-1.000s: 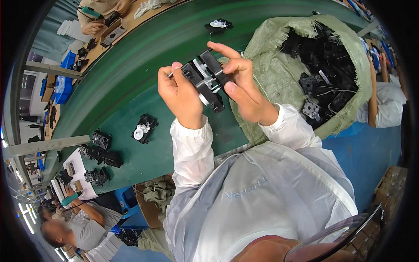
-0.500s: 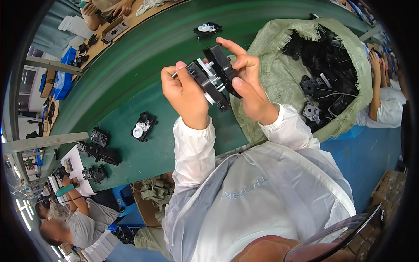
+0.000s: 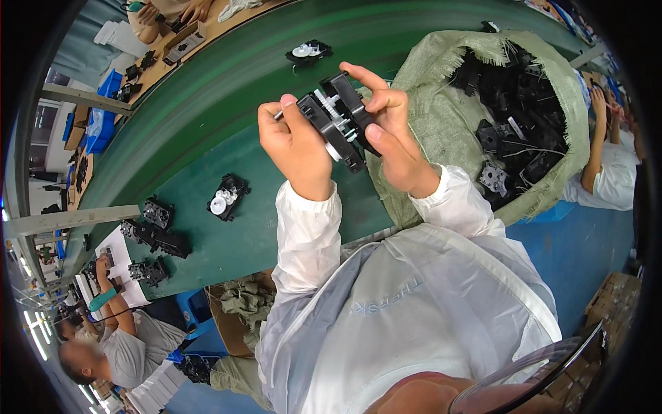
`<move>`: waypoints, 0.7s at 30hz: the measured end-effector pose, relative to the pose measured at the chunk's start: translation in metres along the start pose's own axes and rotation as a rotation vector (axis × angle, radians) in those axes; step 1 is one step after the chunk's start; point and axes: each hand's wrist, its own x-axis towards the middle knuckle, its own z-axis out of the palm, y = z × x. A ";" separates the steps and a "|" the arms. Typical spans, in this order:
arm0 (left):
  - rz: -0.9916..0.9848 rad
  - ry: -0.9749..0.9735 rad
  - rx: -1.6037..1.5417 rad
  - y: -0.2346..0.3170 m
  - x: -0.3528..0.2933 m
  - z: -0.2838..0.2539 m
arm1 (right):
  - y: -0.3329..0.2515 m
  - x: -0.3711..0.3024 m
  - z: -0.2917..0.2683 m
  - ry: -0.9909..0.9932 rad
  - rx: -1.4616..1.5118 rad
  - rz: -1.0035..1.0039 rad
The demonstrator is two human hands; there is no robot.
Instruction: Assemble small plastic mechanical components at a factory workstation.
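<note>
Yeah, upper centre, left hand (image 3: 298, 152) grips a blocky black plastic housing (image 3: 329, 129), right hand (image 3: 394, 141) a slimmer black plastic piece (image 3: 345, 93), probably angled so the white plastic gears (image 3: 327, 103) show

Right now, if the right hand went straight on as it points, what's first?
Leading with the black cover it holds, the right hand would likely meet the geared black housing in the left hand first. Depth is unclear; the two parts may be touching.

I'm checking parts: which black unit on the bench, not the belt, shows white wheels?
The lone unit nearest the left hand; the clustered units farther left show none.
</note>
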 end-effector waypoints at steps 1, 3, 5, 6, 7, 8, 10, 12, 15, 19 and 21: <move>0.011 0.005 0.019 0.001 -0.001 0.001 | 0.001 -0.001 0.000 -0.001 -0.015 0.003; 0.022 0.013 0.038 0.001 -0.001 0.001 | 0.002 0.000 0.000 -0.005 -0.029 0.006; 0.045 -0.009 0.077 -0.002 0.000 -0.001 | 0.003 0.001 0.001 -0.058 -0.144 -0.105; 0.045 -0.007 0.076 -0.001 -0.001 -0.001 | 0.003 0.001 0.001 -0.060 -0.144 -0.104; 0.025 -0.013 0.099 0.000 -0.002 -0.002 | 0.002 0.000 0.000 -0.055 -0.142 -0.061; 0.005 -0.020 0.121 0.001 -0.002 -0.003 | 0.002 -0.001 -0.001 -0.051 -0.140 -0.017; 0.004 -0.021 0.108 -0.001 0.000 -0.003 | 0.003 -0.002 -0.002 -0.067 -0.182 0.002; 0.005 -0.019 0.095 -0.004 0.001 -0.005 | 0.006 -0.002 -0.001 -0.085 -0.222 0.021; 0.028 -0.033 0.204 -0.004 0.000 -0.010 | 0.010 -0.004 0.000 -0.115 -0.174 0.047; -0.102 -0.098 -0.024 -0.007 0.001 -0.020 | 0.011 -0.003 0.008 -0.115 -0.235 0.002; -0.162 -0.141 -0.318 -0.008 -0.003 -0.021 | 0.009 0.000 0.011 -0.078 -0.192 0.034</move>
